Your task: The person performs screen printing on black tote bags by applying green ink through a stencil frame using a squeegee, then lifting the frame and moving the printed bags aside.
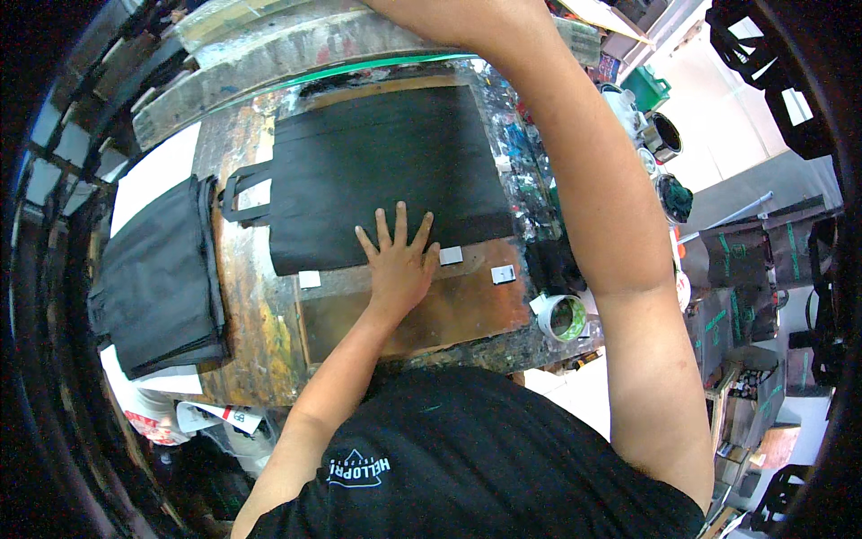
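Observation:
A black tote bag lies flat on the brown board, its handle sticking out to the left. My left hand rests on the bag's near edge with fingers spread, pressing flat and holding nothing. Three small white blocks sit along that near edge, to both sides of my hand. My right arm stretches far forward past the bag's right side. Its hand is beyond the top edge of the picture, so what it touches is hidden.
Folded black bags are stacked at the left. A long frame edge lies across the table's far side. On the right stand a paint tub, several cans and a green bin. Printed black bags lie farther right.

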`<state>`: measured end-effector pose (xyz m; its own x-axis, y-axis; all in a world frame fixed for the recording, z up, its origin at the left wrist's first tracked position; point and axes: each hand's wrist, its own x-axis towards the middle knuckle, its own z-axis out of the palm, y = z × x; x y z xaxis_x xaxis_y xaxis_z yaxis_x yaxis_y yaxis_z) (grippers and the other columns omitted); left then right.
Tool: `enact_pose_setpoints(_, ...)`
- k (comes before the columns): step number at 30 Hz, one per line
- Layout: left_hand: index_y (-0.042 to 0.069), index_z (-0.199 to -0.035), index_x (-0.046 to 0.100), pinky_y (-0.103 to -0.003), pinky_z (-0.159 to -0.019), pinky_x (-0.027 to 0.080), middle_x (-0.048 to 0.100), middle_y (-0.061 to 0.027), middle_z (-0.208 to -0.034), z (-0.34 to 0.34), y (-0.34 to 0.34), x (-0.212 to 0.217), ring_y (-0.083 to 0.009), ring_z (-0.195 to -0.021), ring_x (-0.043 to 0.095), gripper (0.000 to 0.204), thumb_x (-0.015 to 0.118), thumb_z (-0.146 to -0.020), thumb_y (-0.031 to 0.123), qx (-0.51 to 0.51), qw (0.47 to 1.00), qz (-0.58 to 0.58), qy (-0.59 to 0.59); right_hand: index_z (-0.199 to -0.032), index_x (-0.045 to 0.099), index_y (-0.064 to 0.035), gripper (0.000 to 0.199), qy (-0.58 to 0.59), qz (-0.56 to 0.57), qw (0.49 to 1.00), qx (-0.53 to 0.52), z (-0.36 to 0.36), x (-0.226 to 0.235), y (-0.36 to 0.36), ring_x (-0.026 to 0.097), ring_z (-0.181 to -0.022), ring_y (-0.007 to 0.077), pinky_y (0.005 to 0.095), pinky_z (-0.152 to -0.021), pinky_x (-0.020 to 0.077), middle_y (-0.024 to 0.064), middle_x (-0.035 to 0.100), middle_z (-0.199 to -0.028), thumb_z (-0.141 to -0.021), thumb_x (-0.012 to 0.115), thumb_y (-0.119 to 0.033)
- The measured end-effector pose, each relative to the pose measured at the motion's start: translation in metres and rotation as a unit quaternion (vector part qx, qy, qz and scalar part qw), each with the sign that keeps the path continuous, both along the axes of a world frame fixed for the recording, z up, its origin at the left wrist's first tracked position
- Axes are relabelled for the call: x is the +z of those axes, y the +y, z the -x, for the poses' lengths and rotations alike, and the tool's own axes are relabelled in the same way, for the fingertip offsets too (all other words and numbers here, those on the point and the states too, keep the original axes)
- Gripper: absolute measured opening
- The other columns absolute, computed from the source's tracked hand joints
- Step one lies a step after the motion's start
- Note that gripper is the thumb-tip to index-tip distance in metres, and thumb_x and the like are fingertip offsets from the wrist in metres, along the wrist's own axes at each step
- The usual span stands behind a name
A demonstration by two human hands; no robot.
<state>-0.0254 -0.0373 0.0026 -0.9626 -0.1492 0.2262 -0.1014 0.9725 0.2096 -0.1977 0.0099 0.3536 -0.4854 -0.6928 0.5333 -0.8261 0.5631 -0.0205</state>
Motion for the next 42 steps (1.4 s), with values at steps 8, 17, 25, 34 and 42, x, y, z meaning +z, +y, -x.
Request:
enact_pose_setpoints(8,0.020,-0.154,0.047,-0.077,-0.115,0.008,0.031,-0.0216,-0.165,0.004,0.002,-0.010,-0.0494,-0.151,0.024,0.058,0.048,-0.103,0.045,0.016,1.000,0.010,0.024,-0.101,0.067,-0.0021,0.071,-0.011,-0.021,0.999,-0.033,-0.006,-0.002,-0.005,0.066,-0.094,0.0274,0.0467,-0.089,0.0472,0.0159,0.070,-0.094,-0.101,0.041,-0.068)
enact_pose_setpoints(17,0.006,-0.147,0.053,-0.056,-0.110,0.038,0.051,-0.0227,-0.149,-0.002,-0.047,0.056,-0.0356,-0.131,0.054,0.064,0.065,-0.098,0.044,0.089,0.964,-0.195,0.158,-0.093,0.068,-0.0029,0.069,0.025,0.013,1.000,-0.011,-0.012,0.000,0.000,0.065,-0.086,0.0293,0.0470,-0.085,0.0460,0.0174,0.069,-0.087,-0.100,0.043,-0.067)
enact_pose_setpoints(25,-0.003,-0.138,0.055,-0.029,-0.087,0.055,0.069,-0.0085,-0.115,-0.082,-0.161,0.165,-0.0154,-0.098,0.067,0.069,0.088,-0.078,0.010,0.128,0.790,-0.553,0.234,-0.118,0.058,-0.0086,0.051,0.022,-0.073,0.997,0.017,-0.052,-0.107,0.037,0.060,-0.105,0.0330,0.0518,-0.088,0.0422,0.0135,0.063,-0.105,-0.087,0.071,-0.047)
enact_pose_setpoints(34,0.000,-0.140,0.058,-0.044,-0.094,0.046,0.071,-0.0125,-0.112,-0.138,-0.138,-0.012,-0.0284,-0.101,0.057,0.102,0.098,-0.058,0.046,0.235,0.921,-0.212,0.229,-0.124,0.053,-0.0101,0.061,-0.082,-0.160,0.984,0.014,-0.064,-0.213,0.050,0.058,-0.107,0.0329,0.0504,-0.084,0.0404,0.0121,0.060,-0.107,-0.071,0.081,-0.017)
enact_pose_setpoints(42,0.001,-0.143,0.056,-0.044,-0.097,0.045,0.063,-0.0201,-0.116,-0.139,-0.139,-0.013,-0.0353,-0.108,0.053,0.106,0.100,-0.054,0.040,0.219,0.922,-0.226,0.226,-0.121,0.051,-0.0101,0.063,-0.152,-0.181,0.971,0.038,-0.082,-0.211,0.057,0.056,-0.106,0.0339,0.0492,-0.085,0.0392,0.0127,0.057,-0.106,-0.070,0.085,-0.022)
